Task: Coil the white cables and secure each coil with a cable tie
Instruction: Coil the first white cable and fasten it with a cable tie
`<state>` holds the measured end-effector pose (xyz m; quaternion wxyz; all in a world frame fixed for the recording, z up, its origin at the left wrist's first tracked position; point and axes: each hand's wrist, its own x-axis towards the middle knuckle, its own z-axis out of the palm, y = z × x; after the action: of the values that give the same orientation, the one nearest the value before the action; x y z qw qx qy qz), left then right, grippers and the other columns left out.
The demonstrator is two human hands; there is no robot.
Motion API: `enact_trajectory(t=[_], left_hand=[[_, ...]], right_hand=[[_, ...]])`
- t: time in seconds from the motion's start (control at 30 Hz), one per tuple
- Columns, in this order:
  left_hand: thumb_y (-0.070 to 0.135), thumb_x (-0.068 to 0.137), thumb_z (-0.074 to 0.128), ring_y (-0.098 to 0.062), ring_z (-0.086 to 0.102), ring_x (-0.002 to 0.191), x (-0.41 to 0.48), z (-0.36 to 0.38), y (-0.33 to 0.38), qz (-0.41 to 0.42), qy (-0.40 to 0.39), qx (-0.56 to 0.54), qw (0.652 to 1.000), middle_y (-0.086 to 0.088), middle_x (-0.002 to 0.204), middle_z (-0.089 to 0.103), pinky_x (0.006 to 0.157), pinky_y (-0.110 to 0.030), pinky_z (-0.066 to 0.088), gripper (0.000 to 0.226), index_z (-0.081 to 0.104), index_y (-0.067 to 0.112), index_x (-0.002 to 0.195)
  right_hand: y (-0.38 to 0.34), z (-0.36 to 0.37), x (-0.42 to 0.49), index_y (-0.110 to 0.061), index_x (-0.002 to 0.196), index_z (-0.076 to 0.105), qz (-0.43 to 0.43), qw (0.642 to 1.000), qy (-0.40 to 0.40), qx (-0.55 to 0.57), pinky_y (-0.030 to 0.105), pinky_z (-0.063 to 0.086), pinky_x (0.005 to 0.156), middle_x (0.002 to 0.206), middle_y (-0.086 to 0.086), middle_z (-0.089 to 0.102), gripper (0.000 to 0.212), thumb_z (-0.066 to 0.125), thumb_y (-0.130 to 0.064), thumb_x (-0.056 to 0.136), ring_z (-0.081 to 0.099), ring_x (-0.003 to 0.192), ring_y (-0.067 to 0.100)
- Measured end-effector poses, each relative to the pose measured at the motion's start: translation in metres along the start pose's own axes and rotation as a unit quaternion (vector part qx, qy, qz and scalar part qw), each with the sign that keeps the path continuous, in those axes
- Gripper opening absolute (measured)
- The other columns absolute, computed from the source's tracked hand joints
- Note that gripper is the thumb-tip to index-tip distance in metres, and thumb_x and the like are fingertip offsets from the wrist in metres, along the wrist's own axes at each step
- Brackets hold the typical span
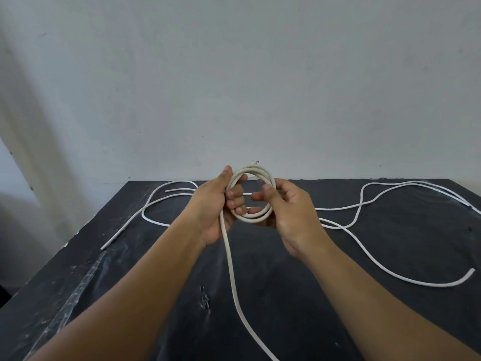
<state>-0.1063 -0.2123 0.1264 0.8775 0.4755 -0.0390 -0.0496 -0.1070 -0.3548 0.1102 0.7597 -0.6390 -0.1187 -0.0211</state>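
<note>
Hands — left [213, 204], right [289, 212] — gripping coil [256, 217] (tail dangling), above table [390, 243]

Both forearms are seen bare. No sleeve is worn on the left hand [212, 204] or right hand [291, 217]. Short nails are shown.

A white cable coil [256, 195] of several loops stands upright above the surface, its free tail [231, 269] trailing down toward the near edge. Loose white cables lie uncoiled at the left [153, 204] and right [377, 196].
</note>
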Motion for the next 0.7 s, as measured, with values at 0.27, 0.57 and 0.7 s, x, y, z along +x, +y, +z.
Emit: enact_trajectory(t=[0.27, 0.57, 0.7], left_hand=[[0.035, 0.1, 0.036, -0.012, 0.033, 0.043, -0.003, -0.001, -0.009, -0.03, -0.06, -0.031, 0.997, 0.002, 0.05, 0.032, 0.048, -0.026, 0.041, 0.037, 0.055, 0.01, 0.079], [0.041, 0.102, 0.031, -0.01, 0.028, 0.04, 0.014, 0.006, 0.006, 0.046, 0.028, -0.051, 0.997, 0.004, 0.05, 0.029, 0.044, -0.023, 0.036, 0.043, 0.049, 0.014, 0.075], [0.041, 0.101, 0.033, -0.01, 0.033, 0.041, 0.018, 0.003, 0.009, 0.038, 0.015, -0.037, 0.998, 0.005, 0.049, 0.034, 0.046, -0.022, 0.041, 0.04, 0.048, 0.015, 0.075]], right_hand=[[-0.003, -0.009, 0.01, -0.008, 0.087, 0.062, -0.105, 0.959, 0.032, -0.262, 0.036, 0.058, 0.052, 0.063, 0.004, 0.067, 0.03, 0.045, -0.03, 0.099, 0.066, 0.054, 0.023], [0.032, -0.017, -0.002, -0.01, 0.127, 0.051, 0.277, 0.913, -0.298, 0.043, 0.046, 0.047, 0.094, 0.109, 0.01, 0.068, 0.072, 0.057, -0.062, 0.078, 0.064, 0.102, 0.031], [0.047, -0.033, -0.01, -0.013, 0.105, 0.064, 0.303, 0.862, -0.396, 0.087, 0.029, 0.054, 0.062, 0.067, -0.002, 0.048, 0.033, 0.062, -0.039, 0.085, 0.046, 0.054, 0.009]])
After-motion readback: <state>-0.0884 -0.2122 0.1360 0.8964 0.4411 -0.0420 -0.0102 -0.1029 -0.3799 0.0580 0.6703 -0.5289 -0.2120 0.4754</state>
